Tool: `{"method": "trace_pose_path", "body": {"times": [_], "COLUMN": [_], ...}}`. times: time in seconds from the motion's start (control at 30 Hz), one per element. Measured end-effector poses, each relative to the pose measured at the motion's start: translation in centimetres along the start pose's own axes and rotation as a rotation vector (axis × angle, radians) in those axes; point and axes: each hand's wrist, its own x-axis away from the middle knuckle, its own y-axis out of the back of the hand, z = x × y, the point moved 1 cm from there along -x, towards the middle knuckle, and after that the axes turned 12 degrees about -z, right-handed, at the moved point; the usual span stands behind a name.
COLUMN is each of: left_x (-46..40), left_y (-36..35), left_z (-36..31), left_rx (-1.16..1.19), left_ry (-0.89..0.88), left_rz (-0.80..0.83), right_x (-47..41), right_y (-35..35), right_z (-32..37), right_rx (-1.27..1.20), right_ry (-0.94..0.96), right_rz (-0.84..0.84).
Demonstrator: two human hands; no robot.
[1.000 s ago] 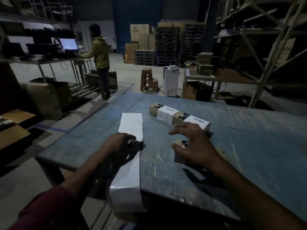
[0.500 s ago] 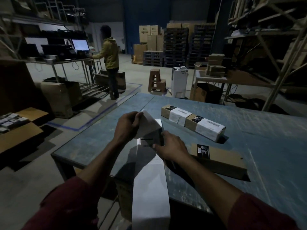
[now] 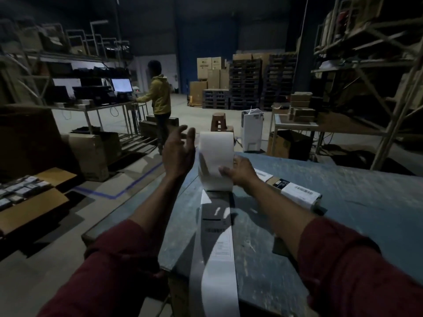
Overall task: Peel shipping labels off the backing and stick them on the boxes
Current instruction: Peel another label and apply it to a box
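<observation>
A long white label strip (image 3: 215,266) runs over the blue table (image 3: 357,202) and hangs off its near edge. Its far end (image 3: 215,156) is lifted upright, and my right hand (image 3: 240,173) pinches its right edge. My left hand (image 3: 178,154) is raised just left of the lifted strip, fingers spread, holding nothing. Two brown boxes with white labels (image 3: 295,191) lie in a row behind my right hand. A dark corner of another box (image 3: 278,247) shows under my right forearm.
A person in a yellow hoodie (image 3: 159,97) stands at a bench with a lit monitor (image 3: 122,85) at the back left. Open cartons (image 3: 34,202) sit on the floor left of the table. Stacked pallets, boxes and metal racks fill the back and right.
The end of the strip has been lifted upright off the table. My left hand has let go of it and opened. My right hand now holds the strip's edge.
</observation>
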Motion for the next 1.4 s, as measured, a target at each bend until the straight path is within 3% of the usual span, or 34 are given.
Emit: {"method": "trace_pose_path", "body": {"times": [0.03,0.17,0.23,0.4,0.57,0.83,0.97,1.13,1.4], "left_x": [1.0,6.0,7.3,6.2,4.5,4.1,3.5,3.1,7.7], "left_y": [0.2,0.1,-0.4,-2.8,-5.8,-9.4,-10.7,-10.3,0.3], "left_z": [1.1,7.6,10.1,12.6,13.8,15.8,16.2,15.4,10.4], "left_rx": [0.031,0.183,0.207,0.191,0.037,-0.326,-0.446,-0.568,-0.252], "left_ry": [0.058,0.49,0.586,0.493,0.438,0.437,0.409,0.266,0.065], "left_rz": [-0.019,0.33,0.395,0.418,0.392,0.404,0.399,0.39,0.468], "right_x": [-0.9,-4.3,-5.7,-8.9,-12.0,-6.4,-3.9,-0.6,9.9], "right_y": [-0.2,-2.0,-3.5,-7.3,-10.0,-8.7,-8.2,-6.8,-0.4], "right_z": [0.7,2.3,2.0,-0.8,-5.4,-4.2,-3.7,-3.6,-1.4], "right_rx": [-0.039,-0.109,-0.138,-0.157,0.044,0.565,0.683,0.695,0.54], "right_ry": [-0.041,-0.171,-0.222,-0.258,-0.252,0.041,0.165,0.188,0.399], "right_rz": [0.018,0.037,0.038,-0.039,-0.108,-0.012,0.019,0.118,0.305]}}
